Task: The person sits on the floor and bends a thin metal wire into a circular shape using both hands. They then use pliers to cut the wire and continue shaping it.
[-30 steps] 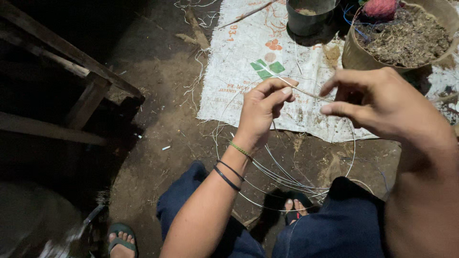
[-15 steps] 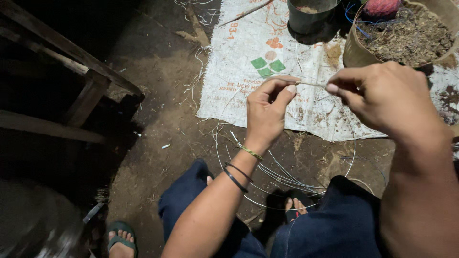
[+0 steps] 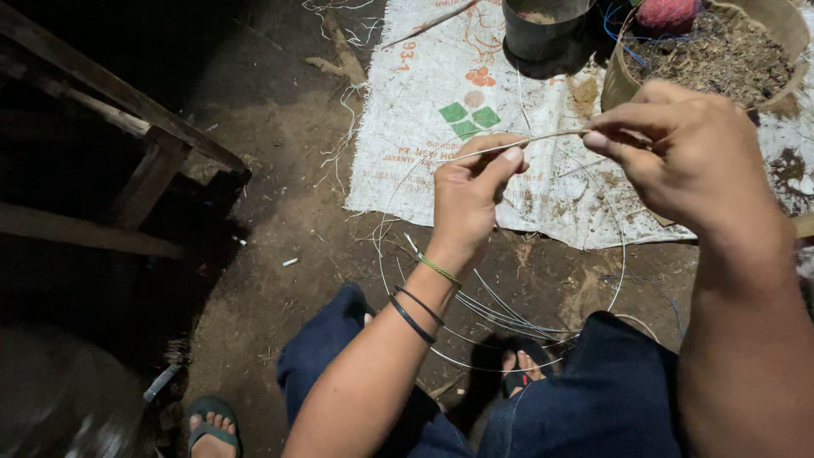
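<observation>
Left hand: the left hand (image 3: 468,197) pinches a thin pale springy strip (image 3: 543,137) between thumb and fingertips, wrist ringed by a green band and two black ones
Right hand: the right hand (image 3: 687,153) grips the same strip's other end, fingers closed tight
Strip: it runs level between both hands, above the near edge of the white woven plastic sack (image 3: 441,119) spread on the dirt floor
Progress: several loose wiry hoops (image 3: 509,314) already hang coiled over the person's knees, so the looping looks partly done; the held ends are not yet joined, as far as I can judge
Textures: round tan basket of dry fibrous litter (image 3: 721,59) on the sack's far right corner, dark metal pot (image 3: 543,25) beside it
</observation>
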